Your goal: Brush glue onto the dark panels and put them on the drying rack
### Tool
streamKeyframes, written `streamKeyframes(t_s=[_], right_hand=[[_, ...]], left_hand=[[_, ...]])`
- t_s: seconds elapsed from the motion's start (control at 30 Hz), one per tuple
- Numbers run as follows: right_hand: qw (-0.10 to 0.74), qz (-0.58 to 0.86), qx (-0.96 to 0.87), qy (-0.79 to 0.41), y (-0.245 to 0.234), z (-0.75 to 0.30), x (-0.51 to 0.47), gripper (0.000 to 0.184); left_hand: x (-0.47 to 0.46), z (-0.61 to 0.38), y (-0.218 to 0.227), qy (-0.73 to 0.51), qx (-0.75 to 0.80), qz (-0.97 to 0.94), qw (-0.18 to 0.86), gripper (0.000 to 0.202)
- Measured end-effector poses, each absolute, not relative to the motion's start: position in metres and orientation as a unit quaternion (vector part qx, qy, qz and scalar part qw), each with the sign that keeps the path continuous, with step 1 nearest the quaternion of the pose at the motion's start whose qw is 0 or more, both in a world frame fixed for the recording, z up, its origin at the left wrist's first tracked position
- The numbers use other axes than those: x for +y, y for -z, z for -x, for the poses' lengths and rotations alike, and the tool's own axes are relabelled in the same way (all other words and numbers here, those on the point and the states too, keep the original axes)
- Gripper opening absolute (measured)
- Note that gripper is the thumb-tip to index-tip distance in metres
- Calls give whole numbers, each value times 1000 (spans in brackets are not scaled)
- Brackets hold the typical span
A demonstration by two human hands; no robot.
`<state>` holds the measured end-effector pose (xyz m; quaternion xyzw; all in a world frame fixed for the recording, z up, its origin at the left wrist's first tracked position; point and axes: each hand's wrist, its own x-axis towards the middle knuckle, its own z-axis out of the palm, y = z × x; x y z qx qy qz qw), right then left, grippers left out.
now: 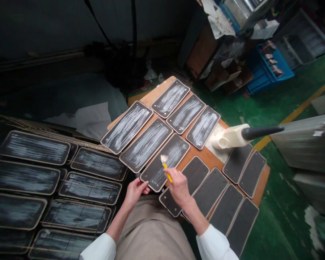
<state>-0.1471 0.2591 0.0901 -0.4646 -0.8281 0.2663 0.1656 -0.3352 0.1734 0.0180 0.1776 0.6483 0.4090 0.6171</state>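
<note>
My right hand [179, 186] is closed around a small brush [166, 168] with a yellow handle and pale bristles. Its bristles touch a dark rounded rectangular panel [176, 151], which is partly streaked with white. At the near corner of that panel, my left hand [137, 190] pinches the edge between thumb and fingers. White-streaked panels [146, 144] lie beyond it on the brown board [176, 81]. To the right are plain dark panels [211, 193], some overlapping. A cream container [227, 137] with a dark handle sticking out stands at the board's right side.
On the left, a wire rack [82, 215] holds several white-streaked panels in rows. A blue crate [271, 72] sits on the green floor at the back right, near cardboard boxes [227, 74]. Stacked pale sheets [306, 141] stand at the right.
</note>
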Motion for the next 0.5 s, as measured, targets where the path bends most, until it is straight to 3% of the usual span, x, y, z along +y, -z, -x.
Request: streamKeyframes(t_s=[0.13,0.3,0.4,0.5], right_hand=[[159,431,-793,-400,-104,156,216,19],[224,466,-680,-520,-101,148,243,16],[285,502,-627,-522,-89,137,283,20],[343,539,-626,-447,-85,127,317,24]], left_hand=[[174,337,-18,-406,647,-174,622,36],[174,337,-19,-406,645,-170,625,36],[176,336,-21,-404,649,-172,621,35],[177,335,-22,-400,657,-173,615,36]])
